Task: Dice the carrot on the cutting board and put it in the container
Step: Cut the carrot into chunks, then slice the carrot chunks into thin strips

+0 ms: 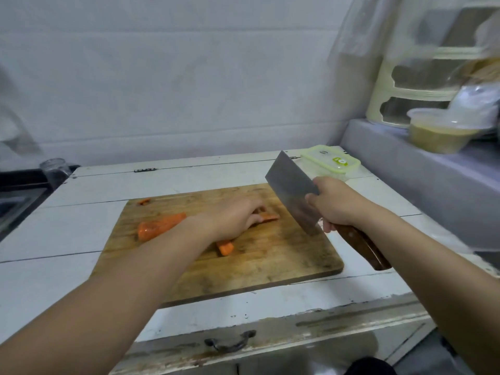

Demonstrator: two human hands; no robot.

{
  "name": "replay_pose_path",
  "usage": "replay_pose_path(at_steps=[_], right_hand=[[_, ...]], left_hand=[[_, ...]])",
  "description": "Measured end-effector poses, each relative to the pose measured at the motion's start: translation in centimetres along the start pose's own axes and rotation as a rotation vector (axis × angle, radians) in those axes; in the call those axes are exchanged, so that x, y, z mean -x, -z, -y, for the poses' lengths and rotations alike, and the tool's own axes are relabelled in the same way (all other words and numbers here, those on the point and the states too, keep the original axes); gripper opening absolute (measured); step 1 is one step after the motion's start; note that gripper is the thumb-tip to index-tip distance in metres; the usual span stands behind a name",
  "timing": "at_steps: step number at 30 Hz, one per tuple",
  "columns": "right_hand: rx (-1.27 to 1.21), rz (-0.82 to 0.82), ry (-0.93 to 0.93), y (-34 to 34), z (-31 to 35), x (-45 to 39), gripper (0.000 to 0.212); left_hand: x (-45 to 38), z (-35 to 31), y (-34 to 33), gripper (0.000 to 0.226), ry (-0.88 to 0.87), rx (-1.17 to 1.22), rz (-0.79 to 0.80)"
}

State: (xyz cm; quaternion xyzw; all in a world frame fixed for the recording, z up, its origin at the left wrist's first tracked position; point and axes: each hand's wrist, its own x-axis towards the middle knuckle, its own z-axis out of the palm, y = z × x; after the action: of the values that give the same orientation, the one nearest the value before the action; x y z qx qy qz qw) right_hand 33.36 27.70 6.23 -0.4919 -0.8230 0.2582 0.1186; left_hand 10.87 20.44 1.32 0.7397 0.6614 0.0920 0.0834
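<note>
Head view, the only one. Landmark: the wooden cutting board [243, 266], lying on the white worktop [67, 234].

Left hand [232, 215] rests on the middle of the board, fingers curled down over a carrot piece [269, 217] whose tip shows just past the fingertips. The hand pins it to the wood.

Right hand [334, 203] is above the board's right edge, fingers wrapped tight round the neck of a cleaver [293, 190]. Blade is raised and tilted, clear of the wood, just right of the pinned piece. Brown handle runs back off the board's right side.

Other carrot on the board: a large chunk [158, 226] left of the holding hand, partly behind the forearm; a short stub [226, 247] just nearer than the wrist; a small scrap [143, 201] at the far left corner.

Container [331, 163], clear with a green-edged lid, sits on the worktop beyond the board's far right corner, partly behind the blade. Lid looks on.

Progress, as judged: early. Carrot is split into a few coarse pieces only; no dice visible. Left to do: cut every piece down, open the container, move the dice across.
</note>
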Motion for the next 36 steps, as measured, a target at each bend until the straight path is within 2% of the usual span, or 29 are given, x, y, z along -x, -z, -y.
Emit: replay_pose_path(at_steps=[2,13,18,21,26,28,32,36], right_hand=[[-0.016,0.000,0.003,0.1,-0.1,0.0,0.016],[0.001,0.038,0.018,-1.0,0.0,-0.5,0.015],[0.007,0.031,0.019,-0.7,0.3,-0.5,0.015],[0.005,0.030,0.028,-0.6,0.4,-0.4,0.013],[0.027,0.040,0.128,-0.9,0.5,-0.4,0.011],[0.065,0.062,0.217,-0.9,0.7,-0.5,0.018],[0.261,0.099,0.327,-0.7,1.0,-1.2,0.020],[0.351,0.063,0.338,-0.7,1.1,-1.8,0.025]], left_hand=[[-0.1,0.1,0.2,0.014,0.067,0.068,-0.053],[0.5,1.5,1.0,0.020,0.180,0.180,-0.079],[2.3,0.5,1.4,0.031,0.090,0.165,-0.028],[3.8,-0.1,0.7,0.023,0.024,0.194,0.001],[5.3,0.7,-0.6,0.012,0.170,0.211,-0.311],[5.9,-0.1,-0.8,0.008,0.154,0.190,-0.323],[6.8,-3.2,-2.7,0.038,-0.019,-0.114,-0.269],[6.8,-4.7,-4.3,0.061,0.061,-0.200,-0.217]])
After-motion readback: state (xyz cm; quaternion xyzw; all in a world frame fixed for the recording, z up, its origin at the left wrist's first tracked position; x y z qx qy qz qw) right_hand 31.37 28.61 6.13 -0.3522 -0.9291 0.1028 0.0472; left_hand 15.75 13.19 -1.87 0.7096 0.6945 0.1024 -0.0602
